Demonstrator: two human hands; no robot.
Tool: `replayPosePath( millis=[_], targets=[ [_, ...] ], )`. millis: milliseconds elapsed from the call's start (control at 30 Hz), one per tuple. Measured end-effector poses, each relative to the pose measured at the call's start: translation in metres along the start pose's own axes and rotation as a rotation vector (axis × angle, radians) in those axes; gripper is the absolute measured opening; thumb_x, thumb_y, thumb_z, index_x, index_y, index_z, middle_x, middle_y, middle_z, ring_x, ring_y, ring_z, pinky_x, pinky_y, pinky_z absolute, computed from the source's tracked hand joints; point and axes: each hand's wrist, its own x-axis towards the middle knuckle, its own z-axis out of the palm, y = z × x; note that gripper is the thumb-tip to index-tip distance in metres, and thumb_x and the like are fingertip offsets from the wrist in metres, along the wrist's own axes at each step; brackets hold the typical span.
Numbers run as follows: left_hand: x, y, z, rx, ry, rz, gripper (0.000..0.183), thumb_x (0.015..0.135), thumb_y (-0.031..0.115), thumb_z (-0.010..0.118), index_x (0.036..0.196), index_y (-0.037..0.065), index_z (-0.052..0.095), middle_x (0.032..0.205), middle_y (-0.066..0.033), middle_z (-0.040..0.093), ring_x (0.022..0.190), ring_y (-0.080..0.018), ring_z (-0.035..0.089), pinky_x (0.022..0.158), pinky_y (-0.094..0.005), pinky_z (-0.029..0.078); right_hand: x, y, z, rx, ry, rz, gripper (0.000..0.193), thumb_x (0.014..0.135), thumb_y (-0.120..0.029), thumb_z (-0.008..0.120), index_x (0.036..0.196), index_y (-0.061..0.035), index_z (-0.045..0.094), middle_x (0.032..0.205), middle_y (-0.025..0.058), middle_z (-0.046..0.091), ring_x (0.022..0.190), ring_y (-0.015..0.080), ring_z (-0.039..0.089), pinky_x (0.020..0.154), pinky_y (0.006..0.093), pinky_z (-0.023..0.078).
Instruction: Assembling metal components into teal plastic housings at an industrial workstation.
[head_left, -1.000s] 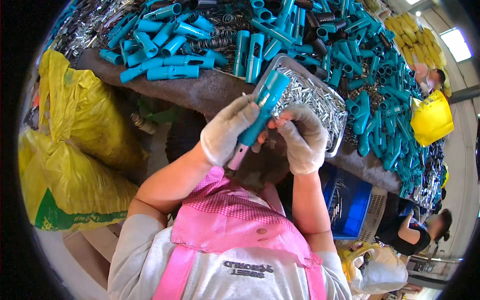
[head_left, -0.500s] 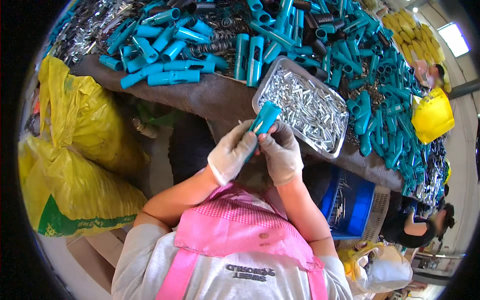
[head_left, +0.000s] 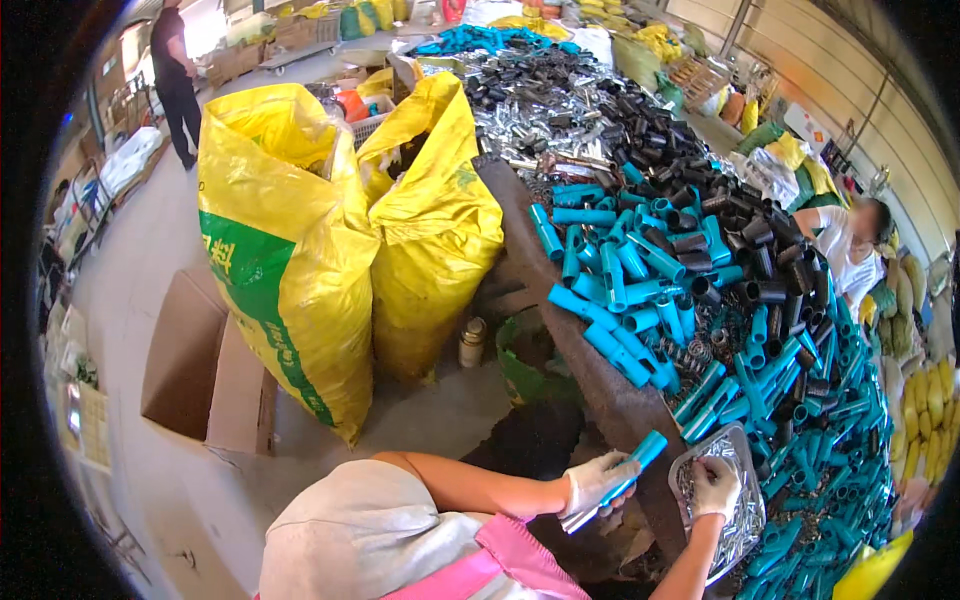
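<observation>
My left hand point(head_left: 598, 482), in a pale glove, is closed around a teal plastic tube point(head_left: 651, 447), tilted with its upper end to the right. A shiny metal piece point(head_left: 577, 520) shows at the lower end, below the hand. My right hand point(head_left: 716, 490), also gloved, reaches into a metal tray point(head_left: 758, 497) full of small silvery pins point(head_left: 740, 535). Its fingers are bent and drawn together, and their tips are hidden among the pins. The tray lies at the table's near edge, just right of the tube.
Teal tubes point(head_left: 610, 275), black tubes point(head_left: 765, 260) and springs point(head_left: 690, 355) heap the table. Two yellow sacks point(head_left: 330, 290) and a cardboard box point(head_left: 215, 370) stand on the floor at left. One person point(head_left: 850, 245) is across the table; another point(head_left: 175, 80) stands far left.
The view has swung left, bringing the sacks and floor into the middle. My right hand has left the tube and gone into the pin tray. My left hand keeps the tube.
</observation>
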Motion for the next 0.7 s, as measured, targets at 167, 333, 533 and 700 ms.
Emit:
replayPosePath(
  millis=[167,333,533,700],
  targets=[
    [0.002,0.003,-0.003,0.089,-0.053,0.068,0.034,0.094,0.036,0.048,0.104,0.004,0.046,0.081,-0.0035,0.053,0.065,-0.0110,0.053,0.052,-0.0257,0.047,-0.002,0.004,0.000,-0.064,0.006,0.014,0.009,0.076,-0.010,0.063,0.081,-0.0033,0.063,0.082,0.0144,0.057,0.075,0.0325,0.057,0.070,0.0388,0.046],
    [0.006,0.020,-0.003,-0.085,-0.281,0.069,0.037,0.089,0.045,0.053,0.108,0.015,0.042,0.077,-0.0027,0.052,0.056,-0.0091,0.049,0.047,-0.0244,0.043,-0.008,-0.002,-0.005,-0.054,0.188,0.075,0.012,0.082,-0.015,0.060,0.087,-0.0054,0.058,0.089,0.0144,0.053,0.084,0.0312,0.054,0.074,0.0381,0.044],
    [-0.003,0.046,-0.001,-0.791,-0.698,-0.296,0.041,0.097,0.039,0.032,0.128,0.014,0.041,0.074,-0.0053,0.048,0.052,-0.0110,0.043,0.042,-0.0215,0.034,-0.051,-0.067,0.006,0.961,0.119,0.108,0.007,0.082,0.002,0.059,0.089,-0.0019,0.059,0.080,0.0025,0.055,0.067,0.0093,0.049,0.060,0.0215,0.041],
    [0.006,0.035,0.022,-0.867,-0.885,-0.490,0.047,0.098,0.039,0.030,0.138,0.014,0.030,0.079,-0.0060,0.048,0.056,-0.0105,0.044,0.045,-0.0210,0.035,-0.077,-0.070,0.018,1.212,0.184,0.092,0.005,0.083,0.001,0.060,0.086,-0.0017,0.059,0.091,0.0037,0.056,0.086,0.0120,0.051,0.081,0.0251,0.039]
  ],
)
